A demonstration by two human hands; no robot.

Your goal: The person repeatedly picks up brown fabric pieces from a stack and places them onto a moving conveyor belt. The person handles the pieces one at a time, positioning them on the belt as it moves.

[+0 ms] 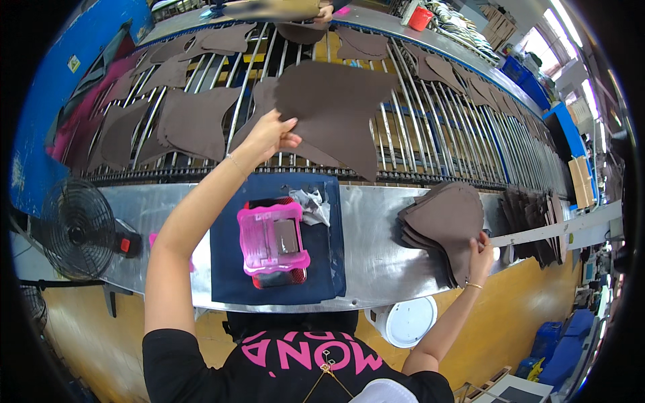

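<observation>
My left hand (274, 134) reaches forward over the roller conveyor (430, 134) and pinches the left edge of a large brown cut panel (336, 101). That panel is spread out above the rods and hides part of other pieces under it. At the right of the metal table, my right hand (480, 258) grips the near right edge of a fanned stack of brown cut panels (447, 215). Its thumb and fingers close on the top piece; how many layers they hold is hidden.
A pink plastic box (252, 242) sits on dark blue cloth (329, 269) with crumpled white material (313, 207). A black fan (77, 228) stands left. More brown pieces (201, 121) lie on the conveyor. A person's hand (325, 13) shows across it. Below the table is a white bucket (411, 322).
</observation>
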